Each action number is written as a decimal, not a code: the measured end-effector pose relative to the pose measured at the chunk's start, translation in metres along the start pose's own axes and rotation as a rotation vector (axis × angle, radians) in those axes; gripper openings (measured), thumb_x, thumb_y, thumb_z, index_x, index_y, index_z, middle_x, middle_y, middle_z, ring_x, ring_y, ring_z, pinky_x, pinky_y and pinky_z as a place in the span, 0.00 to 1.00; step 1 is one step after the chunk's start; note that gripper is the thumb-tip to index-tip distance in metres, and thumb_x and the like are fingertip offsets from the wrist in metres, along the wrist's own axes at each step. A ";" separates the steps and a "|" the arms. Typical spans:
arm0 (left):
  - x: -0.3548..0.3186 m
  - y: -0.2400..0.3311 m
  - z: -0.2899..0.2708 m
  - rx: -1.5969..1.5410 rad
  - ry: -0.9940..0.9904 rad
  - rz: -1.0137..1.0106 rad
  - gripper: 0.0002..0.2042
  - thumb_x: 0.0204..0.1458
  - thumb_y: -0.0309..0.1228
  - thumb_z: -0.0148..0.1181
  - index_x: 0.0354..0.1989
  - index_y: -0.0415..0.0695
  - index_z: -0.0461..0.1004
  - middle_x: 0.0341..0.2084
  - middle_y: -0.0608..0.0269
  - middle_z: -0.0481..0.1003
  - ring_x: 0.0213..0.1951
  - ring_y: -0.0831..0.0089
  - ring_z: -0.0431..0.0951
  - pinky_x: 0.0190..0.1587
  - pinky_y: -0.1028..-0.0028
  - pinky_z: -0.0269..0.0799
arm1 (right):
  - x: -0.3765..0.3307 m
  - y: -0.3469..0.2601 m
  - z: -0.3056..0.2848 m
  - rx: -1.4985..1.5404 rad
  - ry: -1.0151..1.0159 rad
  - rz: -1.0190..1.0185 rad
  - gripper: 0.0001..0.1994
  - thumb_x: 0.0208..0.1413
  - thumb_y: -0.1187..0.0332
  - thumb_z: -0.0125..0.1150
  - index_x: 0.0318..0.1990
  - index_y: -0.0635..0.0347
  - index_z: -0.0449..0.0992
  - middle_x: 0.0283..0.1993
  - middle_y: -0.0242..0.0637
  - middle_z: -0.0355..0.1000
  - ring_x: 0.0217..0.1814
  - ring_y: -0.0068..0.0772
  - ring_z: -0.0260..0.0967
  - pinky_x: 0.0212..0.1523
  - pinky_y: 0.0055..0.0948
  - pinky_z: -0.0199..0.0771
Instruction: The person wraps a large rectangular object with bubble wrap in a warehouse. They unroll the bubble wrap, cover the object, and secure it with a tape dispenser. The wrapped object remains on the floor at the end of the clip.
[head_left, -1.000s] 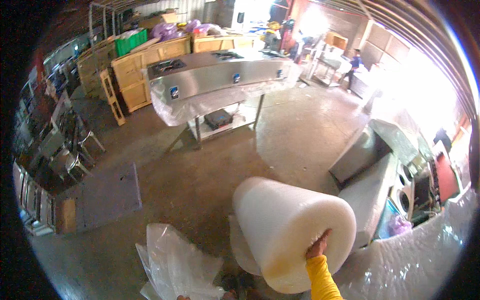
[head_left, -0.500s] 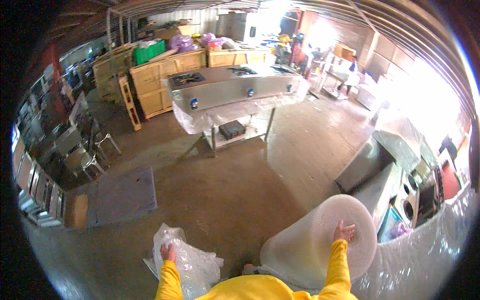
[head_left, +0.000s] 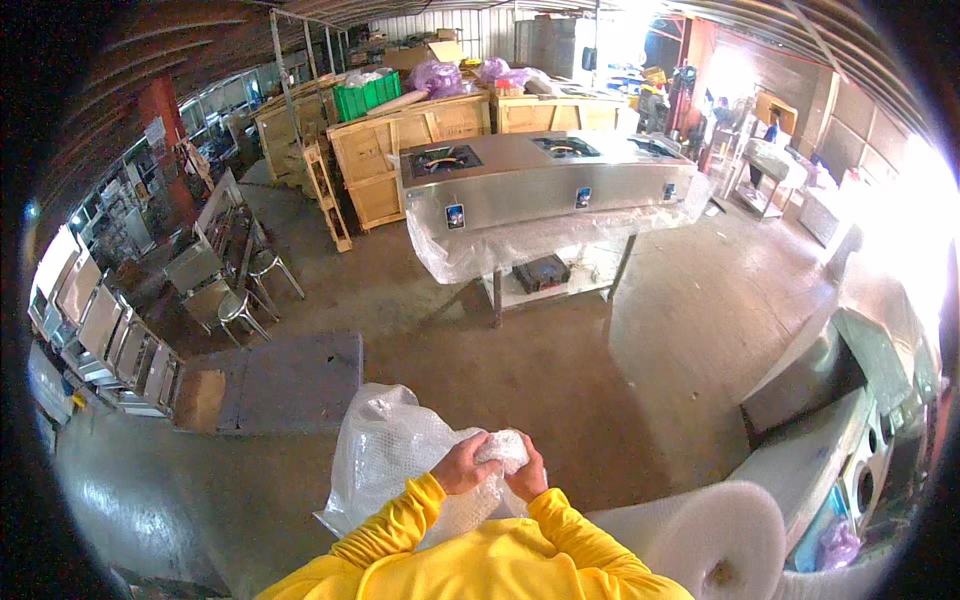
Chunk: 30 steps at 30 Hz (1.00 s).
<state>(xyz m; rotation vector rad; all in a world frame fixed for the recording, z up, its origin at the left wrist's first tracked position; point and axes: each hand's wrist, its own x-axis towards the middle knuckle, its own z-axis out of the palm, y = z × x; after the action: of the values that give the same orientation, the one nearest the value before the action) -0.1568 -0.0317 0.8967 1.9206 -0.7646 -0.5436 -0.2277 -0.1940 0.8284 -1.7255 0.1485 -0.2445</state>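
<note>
In front of my yellow-sleeved chest, my left hand (head_left: pixel 464 466) and my right hand (head_left: pixel 527 472) are close together, both closed on a bunched white part of a bubble wrap sheet (head_left: pixel 385 455). The rest of that clear sheet spreads and hangs to the left of my left hand. Beside my right arm lies the large bubble wrap roll (head_left: pixel 680 530), its hollow core showing at the right end. Neither hand touches the roll. Some fingertips are hidden by the bunched plastic.
Ahead, a steel gas stove (head_left: pixel 540 190) with three burners rests on bubble wrap over a table (head_left: pixel 550 290). Wooden crates (head_left: pixel 400 145) stand behind it. A flat grey board (head_left: pixel 290 385) and metal stools (head_left: pixel 240 308) are at left. Wrapped steel equipment (head_left: pixel 800 375) stands at right.
My right hand has left the roll's end and come across to meet my left hand. Both now grip the bubble wrap sheet. The view has shifted left.
</note>
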 end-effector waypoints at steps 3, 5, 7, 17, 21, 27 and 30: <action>0.047 0.010 -0.025 -0.081 -0.148 -0.037 0.29 0.50 0.43 0.63 0.56 0.39 0.64 0.43 0.55 0.72 0.46 0.71 0.71 0.51 0.72 0.66 | 0.059 0.028 -0.034 -0.108 0.106 -0.085 0.25 0.37 0.81 0.65 0.49 0.61 0.73 0.44 0.40 0.75 0.48 0.33 0.72 0.48 0.26 0.70; 0.075 0.004 -0.039 -0.133 -0.173 -0.070 0.33 0.50 0.47 0.63 0.59 0.40 0.61 0.43 0.56 0.71 0.46 0.71 0.70 0.52 0.73 0.66 | 0.095 0.047 -0.068 -0.304 0.126 -0.138 0.24 0.35 0.81 0.65 0.46 0.61 0.75 0.44 0.38 0.75 0.46 0.31 0.72 0.47 0.26 0.71; 0.103 -0.012 -0.057 -0.167 -0.167 -0.152 0.38 0.48 0.54 0.63 0.60 0.40 0.61 0.46 0.53 0.71 0.50 0.65 0.71 0.54 0.68 0.66 | 0.122 0.060 -0.108 -0.473 0.227 -0.180 0.21 0.36 0.82 0.62 0.44 0.62 0.76 0.42 0.35 0.76 0.45 0.29 0.72 0.46 0.25 0.71; 0.366 -0.153 -0.147 -0.555 0.131 -0.202 0.29 0.55 0.45 0.60 0.57 0.36 0.62 0.47 0.56 0.71 0.52 0.70 0.70 0.51 0.73 0.68 | 0.189 0.094 -0.310 -0.892 0.592 0.125 0.17 0.41 0.85 0.53 0.41 0.61 0.75 0.38 0.35 0.75 0.42 0.32 0.72 0.48 0.31 0.72; 0.543 -0.239 -0.190 -0.832 0.158 -0.072 0.32 0.53 0.44 0.61 0.60 0.35 0.60 0.48 0.53 0.71 0.51 0.66 0.72 0.51 0.74 0.68 | 0.212 0.081 -0.357 -0.365 0.778 0.312 0.10 0.51 0.74 0.53 0.41 0.61 0.74 0.39 0.37 0.75 0.41 0.38 0.73 0.45 0.35 0.73; 0.678 -0.386 -0.239 -0.824 0.070 -1.031 0.54 0.39 0.71 0.53 0.70 0.48 0.43 0.69 0.50 0.45 0.70 0.53 0.42 0.65 0.49 0.45 | 0.265 -0.020 -0.350 -1.277 0.802 0.820 0.11 0.48 0.67 0.60 0.41 0.55 0.76 0.42 0.44 0.76 0.46 0.47 0.73 0.47 0.38 0.72; 0.682 -0.441 -0.223 -0.935 0.184 -1.084 0.58 0.37 0.73 0.51 0.71 0.52 0.33 0.71 0.54 0.36 0.71 0.53 0.32 0.66 0.47 0.35 | 0.297 -0.067 -0.335 -1.360 0.792 0.855 0.14 0.43 0.71 0.61 0.41 0.53 0.75 0.42 0.45 0.75 0.46 0.51 0.71 0.46 0.41 0.72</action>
<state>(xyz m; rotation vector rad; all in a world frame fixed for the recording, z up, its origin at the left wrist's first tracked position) 0.5925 -0.2272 0.5642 1.2898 0.6713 -1.0926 -0.0254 -0.5733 0.9696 -2.5370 1.9466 -0.1633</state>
